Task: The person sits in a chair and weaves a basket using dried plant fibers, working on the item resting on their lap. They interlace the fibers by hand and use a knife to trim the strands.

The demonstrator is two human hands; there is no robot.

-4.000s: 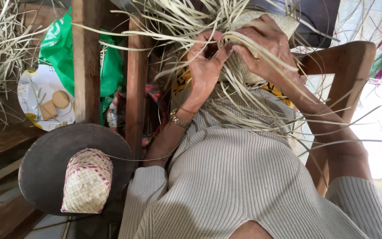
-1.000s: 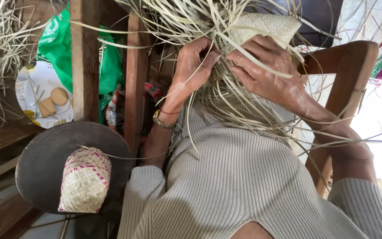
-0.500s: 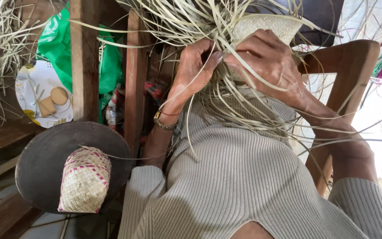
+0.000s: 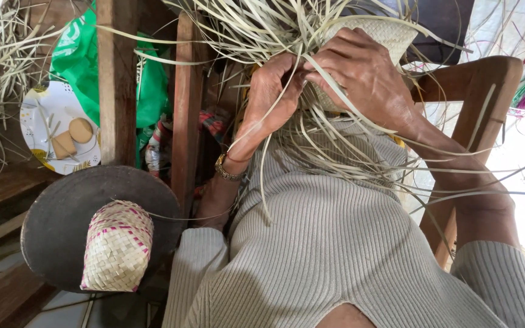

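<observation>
Both hands pinch pale straw strips (image 4: 311, 146) against the woven piece (image 4: 375, 36): left hand (image 4: 271, 97) near-left, right hand (image 4: 366, 79) covering it, strips trailing toward the body.

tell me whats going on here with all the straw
A person in a ribbed beige sweater is weaving pale straw strips into a small woven piece. The left hand pinches a strip while the right hand grips the woven part, loose ends hanging over the lap. A finished pink-trimmed woven straw pouch lies on a dark round stool to the left.
</observation>
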